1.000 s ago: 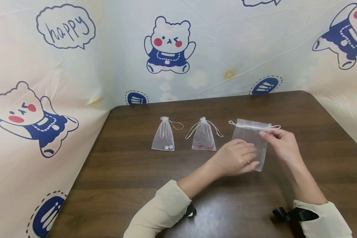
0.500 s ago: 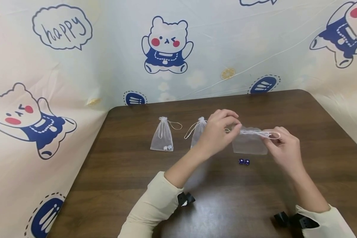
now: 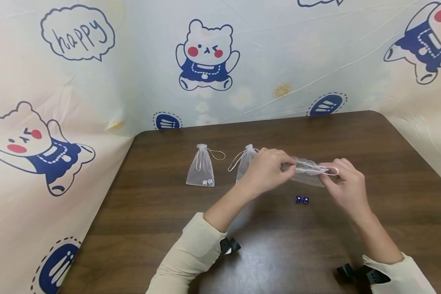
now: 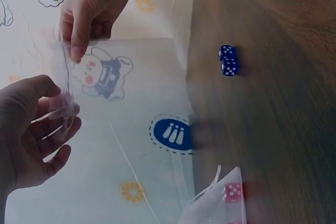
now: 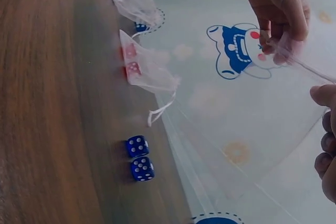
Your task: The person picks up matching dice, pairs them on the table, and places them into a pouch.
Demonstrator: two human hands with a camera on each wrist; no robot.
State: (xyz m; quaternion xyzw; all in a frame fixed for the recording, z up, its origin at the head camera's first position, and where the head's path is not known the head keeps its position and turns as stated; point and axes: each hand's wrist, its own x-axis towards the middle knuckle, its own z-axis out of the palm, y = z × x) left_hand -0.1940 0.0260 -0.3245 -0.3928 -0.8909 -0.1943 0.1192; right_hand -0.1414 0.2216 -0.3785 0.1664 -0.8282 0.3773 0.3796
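Note:
A sheer white drawstring organza bag (image 3: 308,173) is held above the table, its mouth stretched between my two hands. My left hand (image 3: 268,169) pinches the left end of the mouth. At the other end my right hand (image 3: 347,183) pinches the rim near a looped white cord. In the left wrist view the bag (image 4: 131,87) is see-through and I see nothing inside it. Two blue dice (image 3: 301,199) lie side by side on the table below, touching or nearly so; their white pips show in the right wrist view.
A tied organza bag (image 3: 201,169) with two white dice lies at the left of the brown table (image 3: 150,220). Beside it lies another tied bag (image 3: 243,163) with red dice (image 5: 133,68), partly hidden by my left hand. A patterned cloth (image 3: 143,61) rises behind the table.
My left hand has gone from the bag's front up to the left end of its mouth, uncovering the blue dice. The bag has been lifted and its mouth tipped toward me.

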